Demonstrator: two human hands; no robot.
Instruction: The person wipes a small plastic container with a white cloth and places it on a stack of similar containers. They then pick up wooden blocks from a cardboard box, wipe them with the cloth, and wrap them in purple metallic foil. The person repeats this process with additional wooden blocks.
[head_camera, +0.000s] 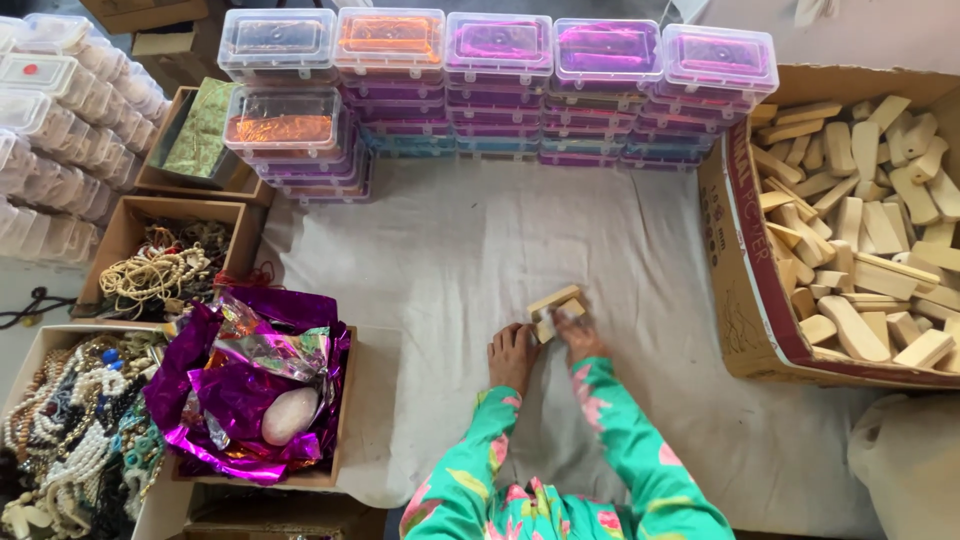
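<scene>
Small wooden blocks on the white cloth, dead centre, both hands on them.

From my feed they look light, stiff and smooth, so I'd grip the long flat sides. Right hand fingers pinch one; left hand lies spread flat beside. Carton of blocks at 3 o'clock.

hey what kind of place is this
Probably a small craft packing workshop, worked on the floor: stacks of clear lidded boxes, a carton of wooden blocks, trays of beads and purple foil around a white cloth.
</scene>
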